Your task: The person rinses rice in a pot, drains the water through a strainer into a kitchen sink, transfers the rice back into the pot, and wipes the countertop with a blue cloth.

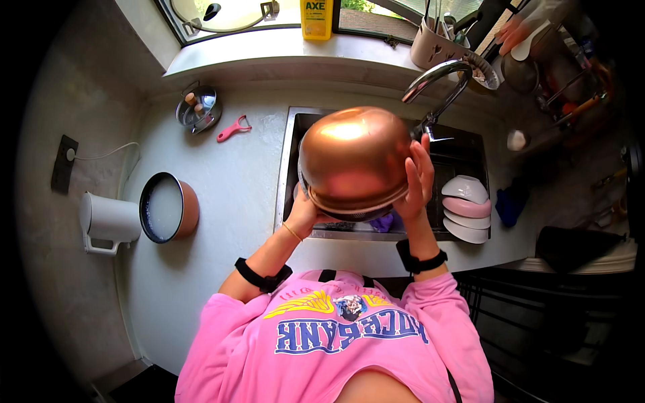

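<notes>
A copper-coloured metal pot or bowl [355, 156] is held tilted over the sink [294, 131], its rounded outside facing up. My left hand [305, 209] grips its lower left rim. My right hand [418, 181] supports its right side with the fingers spread along the wall. What is inside the vessel is hidden from me. Below its rim, a purple cloth [383, 222] shows in the sink. The curved chrome faucet [438, 85] stands just behind and to the right of the vessel.
A pot of cloudy liquid [165, 207] and a white electric kettle [112, 221] stand left. A pink peeler [234, 130] lies near a glass lid [198, 110]. Stacked bowls [466, 209] sit right. A yellow detergent bottle [316, 20] and a utensil holder [437, 46] occupy the windowsill.
</notes>
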A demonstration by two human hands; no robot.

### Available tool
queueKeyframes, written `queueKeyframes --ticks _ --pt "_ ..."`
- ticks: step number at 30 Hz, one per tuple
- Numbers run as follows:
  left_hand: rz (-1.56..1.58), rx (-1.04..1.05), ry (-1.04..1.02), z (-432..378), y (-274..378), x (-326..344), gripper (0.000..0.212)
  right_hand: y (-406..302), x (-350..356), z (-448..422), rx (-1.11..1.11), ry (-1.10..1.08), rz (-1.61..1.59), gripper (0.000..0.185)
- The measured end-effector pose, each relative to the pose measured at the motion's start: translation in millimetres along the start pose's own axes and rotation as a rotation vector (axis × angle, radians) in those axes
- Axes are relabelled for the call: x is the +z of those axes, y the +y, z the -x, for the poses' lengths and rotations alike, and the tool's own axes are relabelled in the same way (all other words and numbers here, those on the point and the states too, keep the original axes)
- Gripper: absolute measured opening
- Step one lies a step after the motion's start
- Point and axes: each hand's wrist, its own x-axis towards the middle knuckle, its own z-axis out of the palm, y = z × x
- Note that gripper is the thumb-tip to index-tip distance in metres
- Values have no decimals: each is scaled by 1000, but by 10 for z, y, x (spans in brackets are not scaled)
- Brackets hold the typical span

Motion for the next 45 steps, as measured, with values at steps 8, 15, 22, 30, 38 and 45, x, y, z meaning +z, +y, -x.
queueKeyframes --ticks 8,15,22,30,38,45 --pt "-158 350 24 -185 -269 -323 59 -382 68 226 284 -25 185 56" --pt "-195 445 69 -168 -331 -255 66 -534 115 283 618 84 110 53" --pt "-326 620 112 -209 -346 -273 65 -597 98 258 815 19 -187 60" --pt "-322 652 127 -211 -287 -200 62 -522 16 324 1016 259 -796 48" --pt "-495 756 187 -277 -407 -299 68 -349 -32 158 1514 632 -1091 33" --pt "-380 457 114 -245 -570 -312 74 -199 -3 493 2014 695 -1119 33"
